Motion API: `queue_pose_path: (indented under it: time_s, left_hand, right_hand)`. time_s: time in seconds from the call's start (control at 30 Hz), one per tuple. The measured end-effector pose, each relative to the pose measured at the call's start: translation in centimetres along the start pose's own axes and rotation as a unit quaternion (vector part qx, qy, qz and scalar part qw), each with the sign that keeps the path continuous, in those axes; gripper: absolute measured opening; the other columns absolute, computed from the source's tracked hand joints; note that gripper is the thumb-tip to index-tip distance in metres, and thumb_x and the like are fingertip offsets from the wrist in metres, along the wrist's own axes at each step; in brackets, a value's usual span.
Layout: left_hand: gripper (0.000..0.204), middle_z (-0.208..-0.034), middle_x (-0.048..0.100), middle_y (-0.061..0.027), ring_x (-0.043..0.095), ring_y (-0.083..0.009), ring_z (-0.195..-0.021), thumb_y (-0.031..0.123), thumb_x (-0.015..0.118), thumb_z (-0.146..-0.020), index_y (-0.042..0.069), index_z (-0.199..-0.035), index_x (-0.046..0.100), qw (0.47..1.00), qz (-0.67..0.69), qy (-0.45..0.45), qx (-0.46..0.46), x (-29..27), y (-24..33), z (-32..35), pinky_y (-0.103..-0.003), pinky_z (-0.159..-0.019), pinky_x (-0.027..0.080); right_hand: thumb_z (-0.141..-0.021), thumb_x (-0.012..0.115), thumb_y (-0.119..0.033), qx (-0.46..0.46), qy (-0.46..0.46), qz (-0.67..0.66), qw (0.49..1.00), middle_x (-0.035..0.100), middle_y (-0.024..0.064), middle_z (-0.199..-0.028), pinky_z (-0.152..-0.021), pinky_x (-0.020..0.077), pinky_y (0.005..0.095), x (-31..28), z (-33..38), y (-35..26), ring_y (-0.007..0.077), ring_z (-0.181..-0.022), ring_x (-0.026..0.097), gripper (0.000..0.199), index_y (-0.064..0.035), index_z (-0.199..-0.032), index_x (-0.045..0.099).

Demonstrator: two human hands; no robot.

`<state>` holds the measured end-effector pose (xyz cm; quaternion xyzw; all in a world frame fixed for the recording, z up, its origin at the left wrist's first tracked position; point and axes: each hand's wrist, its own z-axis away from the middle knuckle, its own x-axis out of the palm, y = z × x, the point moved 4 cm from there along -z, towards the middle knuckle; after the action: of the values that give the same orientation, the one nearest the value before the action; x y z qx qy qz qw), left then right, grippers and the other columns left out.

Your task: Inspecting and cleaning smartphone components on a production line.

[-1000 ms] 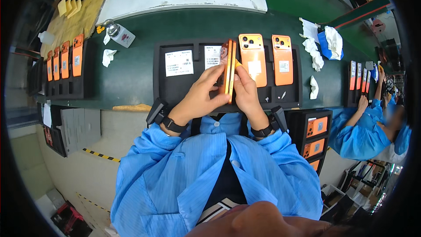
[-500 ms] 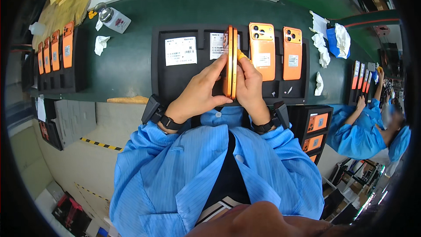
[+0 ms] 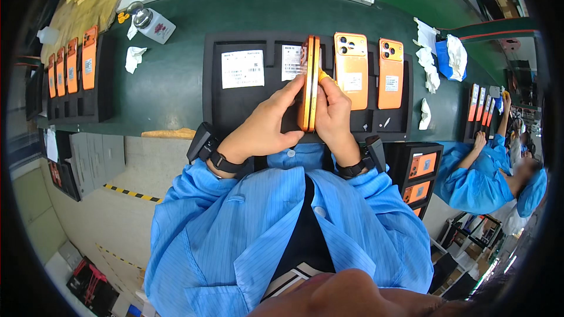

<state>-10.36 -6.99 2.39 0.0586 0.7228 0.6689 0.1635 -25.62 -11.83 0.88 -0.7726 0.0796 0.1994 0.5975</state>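
Observation:
Between my hands two orange smartphones [image 3: 314, 91] stand on edge, side by side and pressed together, over the black foam tray [image 3: 235, 41]. My left hand [image 3: 267, 120] grips them from the left, its fingertips along the side and the thumb low near the bottom end. My right hand [image 3: 333, 111] holds the right side; a yellow finger cover [image 3: 322, 75] shows on one fingertip. In the tray to the right lie a larger orange phone [image 3: 351, 58] and a second orange phone [image 3: 390, 61], camera side up with white labels. A white label sheet [image 3: 242, 69] lies at the left; another label [image 3: 292, 61] is partly hidden.
A white pump bottle [image 3: 157, 27] and crumpled tissue [image 3: 134, 58] are at the far left of the green table. More tissues [image 3: 429, 67] lie right. Trays of orange phones [image 3: 72, 66] stand at the left and below right. A co-worker in blue [image 3: 482, 170] works at the right.
My hands keep hold of the two phones with hardly any movement. The view has shifted slightly; the co-worker's hands stay by their phones.

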Motion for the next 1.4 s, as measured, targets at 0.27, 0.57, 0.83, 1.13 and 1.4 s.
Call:
queue_pose_path:
  time_s: [0.27, 0.57, 0.83, 1.13, 1.4]
  left_hand:
    - [0.073, -0.152, 0.040, -0.0176, 0.043, -0.0258, -0.140, -0.014, 0.046, -0.084, -0.004, -0.154, 0.025, 0.955, 0.281, 0.075, -0.053, 0.8, -2.6, -1.7, -0.039, -0.112, 0.040]
    - [0.064, -0.147, 0.046, -0.0175, 0.050, -0.0240, -0.132, -0.014, 0.039, -0.089, -0.006, -0.152, 0.029, 0.979, 0.158, 0.126, -0.017, 1.3, -0.1, -1.2, -0.036, -0.110, 0.043]
    - [0.063, -0.146, 0.047, -0.0178, 0.051, -0.0234, -0.131, -0.013, 0.043, -0.090, -0.004, -0.152, 0.031, 0.975, 0.176, 0.137, -0.007, 1.1, 0.3, -1.4, -0.036, -0.110, 0.044]
    - [0.051, -0.152, 0.038, -0.0217, 0.041, -0.0279, -0.141, -0.017, 0.039, -0.088, -0.003, -0.136, 0.041, 0.960, 0.172, 0.177, 0.129, 0.0, 3.0, -1.7, -0.042, -0.114, 0.039]
    - [0.043, -0.148, 0.041, -0.0218, 0.038, -0.0295, -0.143, -0.017, 0.042, -0.090, -0.001, -0.131, 0.041, 0.947, 0.205, 0.193, 0.153, 0.9, 2.4, -0.9, -0.046, -0.113, 0.041]
  right_hand:
    - [-0.092, 0.056, 0.000, -0.059, 0.010, 0.052, 0.997, 0.067, 0.0263, -0.099, -0.076, 0.0541, 0.0419, 0.1, 0.3, -0.7, 0.0401, -0.087, 0.068, 0.029, 0.0061, -0.120, 0.062]
    - [-0.091, 0.054, 0.003, -0.107, 0.049, 0.030, 0.993, 0.067, 0.0257, -0.100, -0.075, 0.0549, 0.0417, -0.2, 0.8, -2.0, 0.0404, -0.087, 0.069, 0.030, 0.0060, -0.120, 0.061]
    - [-0.092, 0.052, 0.005, -0.095, 0.034, 0.010, 0.995, 0.068, 0.0245, -0.110, -0.081, 0.0560, 0.0382, -0.2, 0.4, -1.8, 0.0360, -0.096, 0.071, 0.033, 0.0067, -0.124, 0.059]
    - [-0.096, 0.046, 0.008, -0.109, 0.036, -0.185, 0.976, 0.064, 0.0200, -0.122, -0.094, 0.0539, 0.0355, -0.6, -0.6, -4.0, 0.0253, -0.110, 0.067, 0.035, 0.0060, -0.130, 0.051]
    - [-0.095, 0.044, 0.013, -0.132, 0.039, -0.251, 0.958, 0.055, 0.0202, -0.135, -0.105, 0.0483, 0.0397, -0.2, 0.8, -3.8, 0.0277, -0.122, 0.060, 0.033, 0.0042, -0.127, 0.045]
